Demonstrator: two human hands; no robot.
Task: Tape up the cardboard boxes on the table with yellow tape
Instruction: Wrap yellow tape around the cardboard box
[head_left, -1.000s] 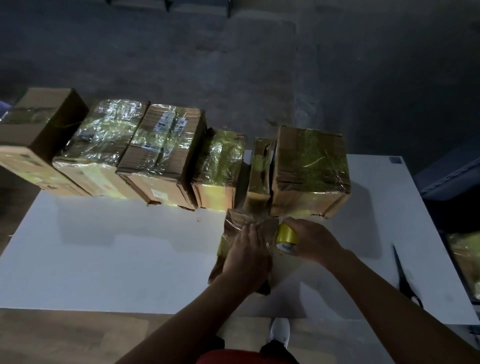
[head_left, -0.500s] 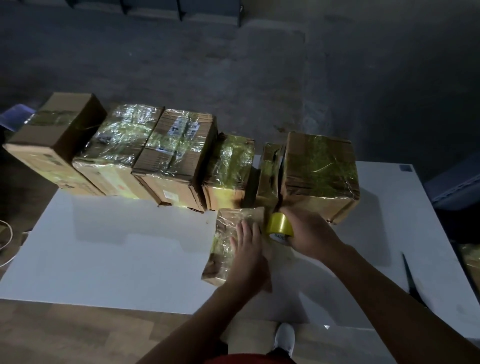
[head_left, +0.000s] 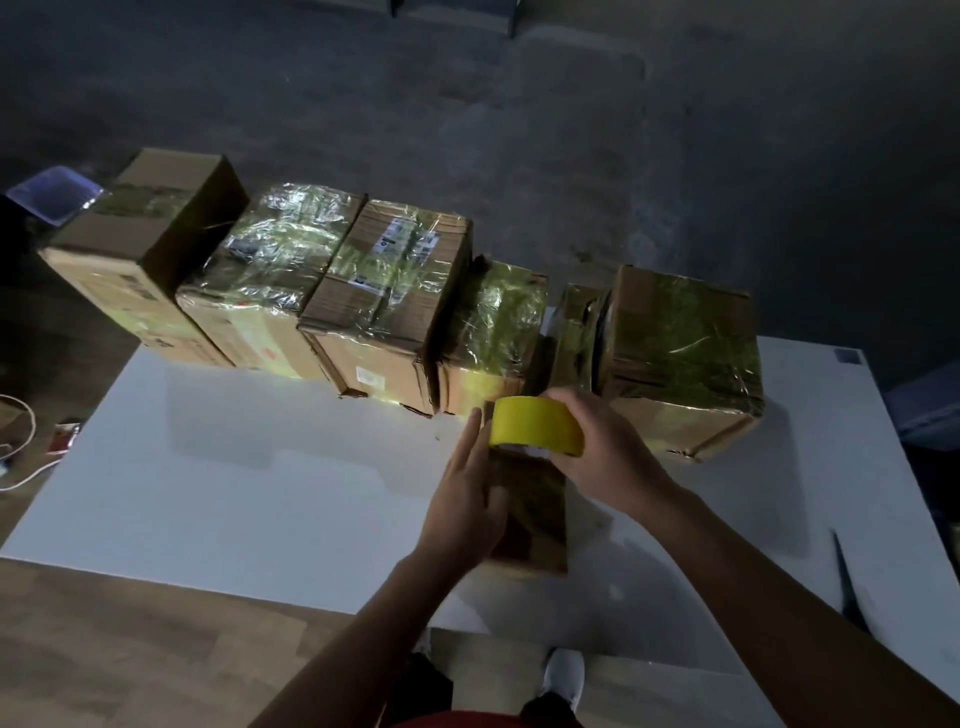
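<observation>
Box (head_left: 535, 514) in the lower middle of the frame, with the tape (head_left: 537, 426) held over its far end.

I see the small box lying on the white table (head_left: 260, 493), in front of the other boxes (head_left: 395, 291), which stand in a line along the far edge and already shine with wrap. My left hand (head_left: 467, 499) presses with straight fingers against the left side of the box and steadies it. My right hand (head_left: 608, 457) grips the yellow roll, fingers curled round it. I cannot tell if a strip is already stuck down. I judge that the step is laying tape along the top of this box. The next move needs the roll pulled toward the lower edge of the frame while the left hand keeps the box firm, then a cut with the scissors (head_left: 847, 571) at the right.
</observation>
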